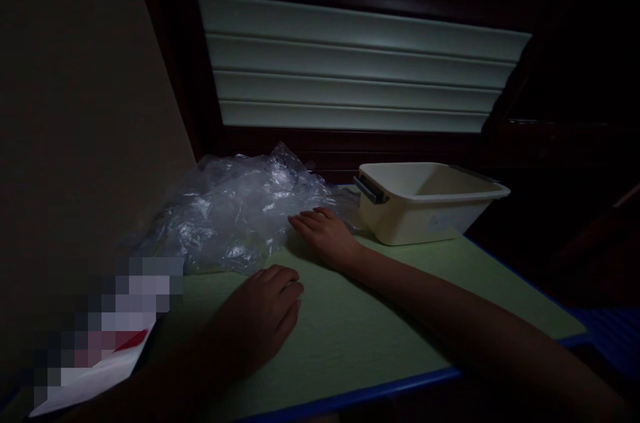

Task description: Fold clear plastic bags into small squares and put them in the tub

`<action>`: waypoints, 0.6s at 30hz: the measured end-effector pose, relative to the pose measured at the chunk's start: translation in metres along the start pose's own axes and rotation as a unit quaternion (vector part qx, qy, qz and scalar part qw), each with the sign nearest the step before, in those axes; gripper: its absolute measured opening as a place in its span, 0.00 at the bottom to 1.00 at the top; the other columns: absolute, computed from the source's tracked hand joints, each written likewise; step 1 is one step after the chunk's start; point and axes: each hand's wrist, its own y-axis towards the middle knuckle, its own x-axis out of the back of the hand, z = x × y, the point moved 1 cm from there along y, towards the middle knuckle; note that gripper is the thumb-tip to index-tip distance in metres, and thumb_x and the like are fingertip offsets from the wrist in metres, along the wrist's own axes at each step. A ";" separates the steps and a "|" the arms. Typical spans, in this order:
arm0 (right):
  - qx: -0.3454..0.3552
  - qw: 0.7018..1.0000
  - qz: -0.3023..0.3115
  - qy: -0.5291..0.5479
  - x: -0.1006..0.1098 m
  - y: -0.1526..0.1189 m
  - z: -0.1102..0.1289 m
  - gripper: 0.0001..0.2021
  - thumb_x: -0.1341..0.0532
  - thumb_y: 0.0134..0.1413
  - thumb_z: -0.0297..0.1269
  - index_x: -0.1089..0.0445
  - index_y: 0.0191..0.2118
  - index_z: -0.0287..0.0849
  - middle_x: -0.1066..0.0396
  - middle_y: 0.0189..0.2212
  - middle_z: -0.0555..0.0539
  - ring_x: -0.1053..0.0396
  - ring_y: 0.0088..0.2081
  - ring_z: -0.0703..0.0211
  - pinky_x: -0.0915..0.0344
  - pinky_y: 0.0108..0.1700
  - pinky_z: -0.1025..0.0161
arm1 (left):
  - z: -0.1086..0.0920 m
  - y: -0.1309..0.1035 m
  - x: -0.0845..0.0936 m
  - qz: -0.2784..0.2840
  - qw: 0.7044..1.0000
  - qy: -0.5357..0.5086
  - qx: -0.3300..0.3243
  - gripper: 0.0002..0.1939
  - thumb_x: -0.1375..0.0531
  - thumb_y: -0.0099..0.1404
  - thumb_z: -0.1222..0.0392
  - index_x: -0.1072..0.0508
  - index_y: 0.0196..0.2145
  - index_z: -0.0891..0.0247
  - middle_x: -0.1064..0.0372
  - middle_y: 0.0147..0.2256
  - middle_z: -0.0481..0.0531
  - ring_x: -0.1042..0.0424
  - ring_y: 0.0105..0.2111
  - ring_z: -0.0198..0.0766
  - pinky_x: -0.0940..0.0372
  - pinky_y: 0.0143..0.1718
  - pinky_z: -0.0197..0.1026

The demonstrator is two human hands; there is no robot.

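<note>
A crumpled heap of clear plastic bags [240, 203] lies at the back left of the pale green table [345, 343]. My right hand [325, 236] reaches across with its fingers stretched out, its fingertips at the heap's right edge; nothing shows in its grasp. Nearer to me, my left hand [267, 310] is low over the table, in front of the heap. Its fingers are loosely bent with the thumb apart, and no object is visible in it. A cream plastic bin [400, 216] with dark handles stands just beyond my right hand.
A white and red item [105, 376], partly blurred out, lies at the left edge beside the wall [80, 110]. Behind the table is a dark wooden frame with pale slats [350, 70]. Blue edging [380, 386] runs along the table's front. The light is dim.
</note>
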 end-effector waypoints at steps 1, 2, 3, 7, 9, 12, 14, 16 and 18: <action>-0.006 1.000 0.003 0.008 0.000 0.000 0.000 0.16 0.44 0.61 0.24 0.31 0.54 0.35 0.25 0.47 0.35 0.29 0.50 0.48 0.39 0.56 0.48 | 0.000 0.000 0.000 0.000 1.000 -0.001 -0.001 0.10 0.48 0.65 0.71 0.29 0.40 0.66 0.29 0.42 0.58 0.30 0.42 0.47 0.31 0.44 0.50; -0.013 1.000 0.004 0.016 0.000 0.000 -0.001 0.14 0.44 0.61 0.24 0.29 0.51 0.34 0.23 0.43 0.36 0.28 0.47 0.49 0.39 0.56 0.48 | 0.000 0.000 0.000 0.001 1.000 -0.002 -0.002 0.10 0.48 0.66 0.71 0.29 0.40 0.67 0.29 0.42 0.59 0.30 0.42 0.47 0.31 0.44 0.50; -0.022 0.999 0.002 0.026 0.001 0.000 -0.002 0.12 0.43 0.60 0.24 0.27 0.48 0.35 0.23 0.39 0.37 0.27 0.45 0.49 0.40 0.56 0.48 | 0.000 0.000 0.000 0.002 1.000 -0.003 -0.003 0.10 0.48 0.66 0.71 0.29 0.40 0.67 0.29 0.42 0.59 0.30 0.42 0.48 0.31 0.44 0.51; -0.078 0.993 -0.046 0.080 0.005 -0.001 -0.009 0.10 0.42 0.58 0.23 0.25 0.40 0.38 0.23 0.36 0.39 0.27 0.41 0.50 0.39 0.54 0.51 | 0.001 0.000 0.001 0.002 1.000 -0.012 -0.007 0.11 0.51 0.67 0.70 0.29 0.40 0.68 0.29 0.42 0.60 0.30 0.42 0.49 0.31 0.45 0.53; -0.120 0.982 -0.091 0.118 0.011 -0.002 -0.013 0.10 0.44 0.58 0.25 0.25 0.40 0.38 0.23 0.36 0.39 0.27 0.40 0.50 0.37 0.50 0.52 | 0.002 0.000 0.001 0.000 1.000 -0.019 -0.007 0.12 0.51 0.67 0.70 0.28 0.40 0.67 0.29 0.42 0.61 0.30 0.42 0.49 0.31 0.45 0.53; -0.185 0.949 -0.167 0.191 0.027 -0.004 -0.021 0.10 0.45 0.58 0.29 0.27 0.40 0.40 0.24 0.37 0.40 0.28 0.40 0.50 0.35 0.46 0.54 | 0.002 -0.002 0.001 -0.006 0.999 -0.042 0.002 0.12 0.51 0.67 0.69 0.28 0.40 0.66 0.28 0.42 0.59 0.30 0.42 0.48 0.31 0.45 0.53; -0.222 0.919 -0.209 0.249 0.040 -0.007 -0.026 0.09 0.45 0.56 0.33 0.29 0.37 0.42 0.25 0.36 0.43 0.28 0.39 0.52 0.34 0.43 0.57 | 0.002 -0.003 0.001 -0.018 0.998 -0.065 0.018 0.11 0.49 0.66 0.68 0.28 0.40 0.64 0.28 0.42 0.58 0.29 0.43 0.48 0.31 0.46 0.53; -0.256 0.885 -0.235 0.309 0.053 -0.010 -0.029 0.06 0.45 0.52 0.36 0.32 0.33 0.44 0.27 0.31 0.47 0.29 0.34 0.55 0.34 0.37 0.60 | 0.003 -0.003 0.001 -0.041 0.994 -0.095 0.047 0.11 0.48 0.65 0.68 0.28 0.41 0.63 0.30 0.46 0.59 0.29 0.47 0.48 0.32 0.49 0.53; -0.284 0.850 -0.241 0.373 0.063 -0.013 -0.029 0.05 0.47 0.49 0.38 0.37 0.28 0.45 0.34 0.22 0.52 0.33 0.25 0.59 0.35 0.29 0.63 | 0.005 -0.004 0.001 -0.074 0.985 -0.128 0.090 0.11 0.47 0.65 0.66 0.30 0.44 0.63 0.34 0.51 0.60 0.31 0.51 0.49 0.33 0.51 0.53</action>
